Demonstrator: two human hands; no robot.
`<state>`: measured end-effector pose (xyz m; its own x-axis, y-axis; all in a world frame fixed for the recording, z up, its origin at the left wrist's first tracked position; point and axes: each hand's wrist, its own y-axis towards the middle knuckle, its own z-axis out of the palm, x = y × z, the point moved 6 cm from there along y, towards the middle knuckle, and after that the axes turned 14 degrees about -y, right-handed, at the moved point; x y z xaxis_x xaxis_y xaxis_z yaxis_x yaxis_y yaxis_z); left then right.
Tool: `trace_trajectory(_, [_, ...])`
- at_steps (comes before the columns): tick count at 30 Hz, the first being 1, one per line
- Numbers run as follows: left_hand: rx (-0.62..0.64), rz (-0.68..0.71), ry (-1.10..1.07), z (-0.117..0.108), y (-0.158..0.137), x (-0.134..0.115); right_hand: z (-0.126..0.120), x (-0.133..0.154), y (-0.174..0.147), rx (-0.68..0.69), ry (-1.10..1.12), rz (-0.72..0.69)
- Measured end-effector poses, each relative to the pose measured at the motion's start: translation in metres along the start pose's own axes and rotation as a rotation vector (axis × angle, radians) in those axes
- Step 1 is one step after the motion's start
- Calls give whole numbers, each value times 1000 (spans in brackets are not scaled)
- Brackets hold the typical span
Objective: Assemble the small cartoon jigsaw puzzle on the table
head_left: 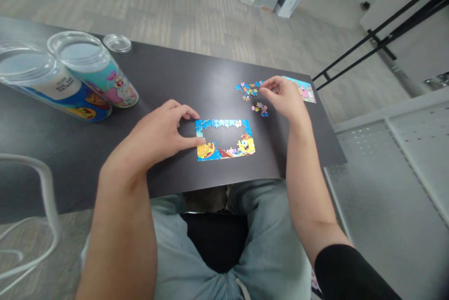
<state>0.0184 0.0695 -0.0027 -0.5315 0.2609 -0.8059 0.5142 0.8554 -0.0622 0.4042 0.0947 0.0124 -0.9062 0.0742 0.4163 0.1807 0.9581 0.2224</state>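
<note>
Left hand (159, 134): rests on the tabletop (168, 80), thumb and forefinger spread and touching the left edge of the puzzle (224, 140) — no pinch.
Right hand (286, 96): fingertips pressed together at the loose pieces (249, 89); whether a piece sits in the grip I cannot tell.
Puzzle: flat near the front edge, between the two hands — border done, middle open to the dark top.
Loose pieces: two small clusters just beyond the puzzle, the nearer cluster (260, 109) beside the right wrist.
Card (303, 88): pictured, flat at the far right corner, partly behind the right hand.
Tubes (75, 75): two clear printed ones lying at the left.
Lid (117, 43): clear, behind the tubes.
</note>
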Motion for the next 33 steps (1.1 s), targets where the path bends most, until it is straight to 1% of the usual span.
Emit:
trace_trajectory(3, [11,-11,-8,1,1,1,11,-4,3,24,-67,13])
trace_trajectory(7, [13,-40,-26,2,1,1,28,4,4,38,-109,-32])
trace_trajectory(10, [11,-44,-33,1,1,-1,36,9,6,44,-120,-17])
trace_trajectory(13, [10,-40,-33,0,0,-1,39,11,7,37,-102,8])
trace_trajectory(18, [13,-47,-44,1,2,0,36,7,9,36,-60,45])
trace_trajectory(22, [5,-46,-46,1,4,1,38,3,10,87,50,49])
trace_trajectory(27, [-3,-35,-27,0,4,3,37,2,8,124,312,54])
trace_trajectory(30, [-18,-24,-19,-1,4,4,30,12,1,153,443,9])
trace_trajectory(33, [-29,-9,-17,-2,4,2,22,32,-12,225,496,-50])
